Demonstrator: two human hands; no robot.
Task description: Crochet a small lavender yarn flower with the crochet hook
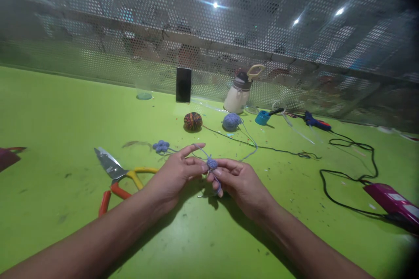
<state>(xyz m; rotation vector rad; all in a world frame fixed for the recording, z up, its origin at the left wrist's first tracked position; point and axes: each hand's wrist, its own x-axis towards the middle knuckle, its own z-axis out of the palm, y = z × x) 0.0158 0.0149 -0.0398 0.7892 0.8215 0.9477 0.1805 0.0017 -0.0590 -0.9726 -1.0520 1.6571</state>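
Both hands meet at a small lavender crochet piece (212,164) above the table. My left hand (178,174) pinches its left side, the index finger stretched out with a strand of lavender yarn running over it. My right hand (237,181) grips the piece from the right, thumb and fingers closed on it, and yarn hangs below them. A thin metallic tip (199,196) shows under the hands; the rest of it is hidden. To the left lies a finished-looking lavender crochet flower (161,146). Behind the hands sits a lavender yarn ball (231,122), its strand trailing toward them.
Large scissors (122,176) with orange and yellow handles lie by my left forearm. A multicoloured yarn ball (193,121), phone (183,85), pale bottle (238,93) and blue tape roll (262,117) stand behind. On the right are a glue gun (317,121) and a magenta power strip (391,200).
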